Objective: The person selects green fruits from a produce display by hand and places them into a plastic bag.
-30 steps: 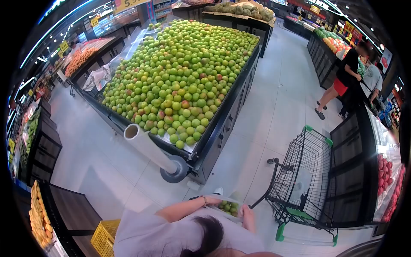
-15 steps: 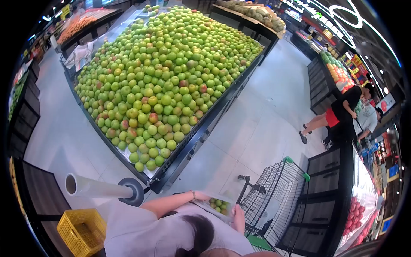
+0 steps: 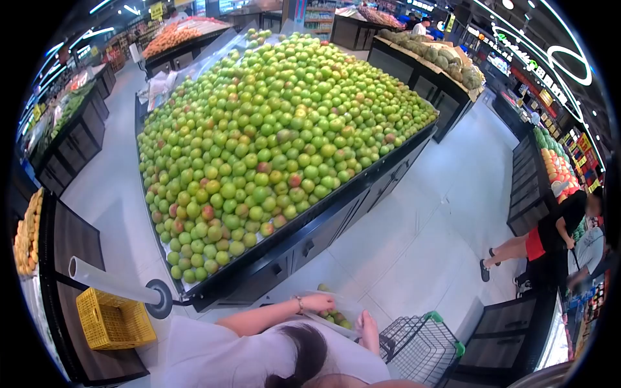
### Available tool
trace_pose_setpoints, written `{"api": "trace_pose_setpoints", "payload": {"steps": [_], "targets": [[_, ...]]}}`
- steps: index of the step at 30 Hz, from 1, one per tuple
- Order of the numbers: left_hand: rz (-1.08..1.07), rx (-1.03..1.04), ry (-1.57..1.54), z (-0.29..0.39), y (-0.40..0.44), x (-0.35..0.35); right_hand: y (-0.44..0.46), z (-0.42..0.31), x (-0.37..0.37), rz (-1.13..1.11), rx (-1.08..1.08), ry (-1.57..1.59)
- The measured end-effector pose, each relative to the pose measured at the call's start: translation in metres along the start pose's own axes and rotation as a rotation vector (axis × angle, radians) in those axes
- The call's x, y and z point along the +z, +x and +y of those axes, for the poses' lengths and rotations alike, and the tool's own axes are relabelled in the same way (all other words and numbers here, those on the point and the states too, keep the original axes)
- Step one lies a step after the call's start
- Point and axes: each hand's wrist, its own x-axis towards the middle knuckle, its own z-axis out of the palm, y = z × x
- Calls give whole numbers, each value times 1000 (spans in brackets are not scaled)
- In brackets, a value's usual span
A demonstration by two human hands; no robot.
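Observation:
In front of my body is a clear plastic bag (image 3: 350, 334) with several green and reddish plums (image 3: 336, 317) in it. My left hand (image 3: 317, 302), with a bracelet at the wrist, is closed on the bag's left edge. My right hand (image 3: 369, 331) pinches the right side of the bag. More green fruit shows just above my left hand; I cannot tell whether it is inside the bag. Ahead, a large heap of green plums (image 3: 278, 142) fills the black display stand (image 3: 297, 242), apart from both hands.
A wire shopping cart (image 3: 420, 346) with green corners stands to my right. To my left are a roll of plastic bags (image 3: 113, 282) on a holder and a yellow basket (image 3: 116, 320). Two people stand at the right, one in red shorts (image 3: 535, 244). A melon stand (image 3: 446, 61) is farther back.
My view has tilted up and turned, so the stand shows more fully. My left hand has come further into sight at the bag's upper left. The bag stays between both hands.

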Motion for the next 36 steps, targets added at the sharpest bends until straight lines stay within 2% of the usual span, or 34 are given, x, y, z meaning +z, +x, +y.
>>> {"api": "trace_pose_setpoints", "payload": {"steps": [3, 5, 8, 11, 12, 14, 15, 19, 21, 22, 25, 29, 31, 34, 36], "targets": [[71, 120, 80, 24, 49, 6, 22, -35, -27, 1, 13, -76], [134, 125, 288, 51, 69, 3, 42, -52, -44, -46, 44, -80], [147, 102, 327, 80, 83, -12, 72, -75, -57, -51, 82, -88], [146, 244, 78, 85, 98, -36, 101, -95, -76, -46, 33, -92], [34, 49, -114, 130, 73, -53, 111, -102, -86, -87, 29, -79], [22, 174, -346, 167, 63, -87, 131, -119, -102, -94, 34, -74], [75, 216, -414, 196, 55, -108, 140, -131, -106, -61, 44, -82], [537, 427, -310, 255, 56, -189, 189, -151, -126, -48, 25, -62], [736, 572, -274, 277, 59, -225, 209, -159, -132, -2, 50, -192], [828, 565, -283, 282, 64, -243, 224, -170, -136, 19, 48, -264], [1099, 689, -308, 306, 78, -286, 263, -209, -150, -76, 12, -284], [1462, 614, -171, 323, 99, -335, 315, -250, -155, -114, 36, -208], [1713, 420, 246, 329, 104, -362, 342, -262, -155, -134, 44, -204], [1855, 224, 498, 342, 108, -399, 378, -280, -148, -143, 18, -305], [1891, 55, 560, 330, 116, -434, 409, -290, -155, -174, 15, -350]]}}
